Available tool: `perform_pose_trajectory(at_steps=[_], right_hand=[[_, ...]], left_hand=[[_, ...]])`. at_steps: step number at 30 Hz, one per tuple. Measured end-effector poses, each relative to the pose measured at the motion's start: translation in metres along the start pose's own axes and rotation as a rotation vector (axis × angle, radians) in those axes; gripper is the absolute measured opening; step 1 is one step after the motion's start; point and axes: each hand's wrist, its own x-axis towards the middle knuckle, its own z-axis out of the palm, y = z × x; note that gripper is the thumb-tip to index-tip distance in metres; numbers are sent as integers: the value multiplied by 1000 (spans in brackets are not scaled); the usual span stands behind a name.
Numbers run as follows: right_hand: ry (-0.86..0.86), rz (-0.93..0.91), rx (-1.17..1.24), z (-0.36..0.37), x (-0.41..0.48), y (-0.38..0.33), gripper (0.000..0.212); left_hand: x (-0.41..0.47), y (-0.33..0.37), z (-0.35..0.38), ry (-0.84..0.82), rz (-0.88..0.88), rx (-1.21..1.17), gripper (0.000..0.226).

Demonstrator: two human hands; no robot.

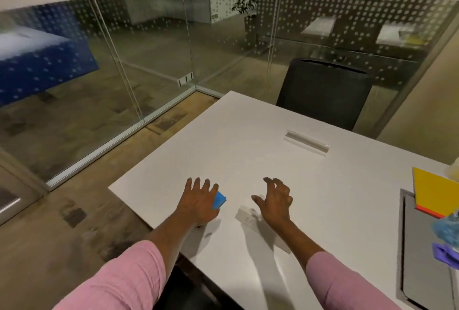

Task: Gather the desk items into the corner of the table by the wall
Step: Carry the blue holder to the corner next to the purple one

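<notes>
Near edge of the white table [248, 150]: left hand [198, 204], fingers spread, lies over a blue block [219, 200] close to the left edge; right hand [274, 201], fingers splayed and curled, hovers beside a small white object [244, 216]. Beyond, bare tabletop reaches a cable slot [306, 141] and black chair [325, 93].

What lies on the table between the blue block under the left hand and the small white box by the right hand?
Nothing: in the head view, only bare white table separates the blue block from the small white box.
</notes>
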Motion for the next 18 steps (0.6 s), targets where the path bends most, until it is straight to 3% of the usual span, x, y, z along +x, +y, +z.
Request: perform_pose_trajectory(at_steps=[4,10,18], right_hand=[[-135,-144,-153,44,4,-36,68],[-317,-201,-226,105,19,-64,82],[-301,-453,-525,157,33,-79,73]], left_hand=[[2,-37,27,-46,-1,2,79],[13,-58,74,-88,9,-61,81],[26,-62,120,-123,28,-51,88]])
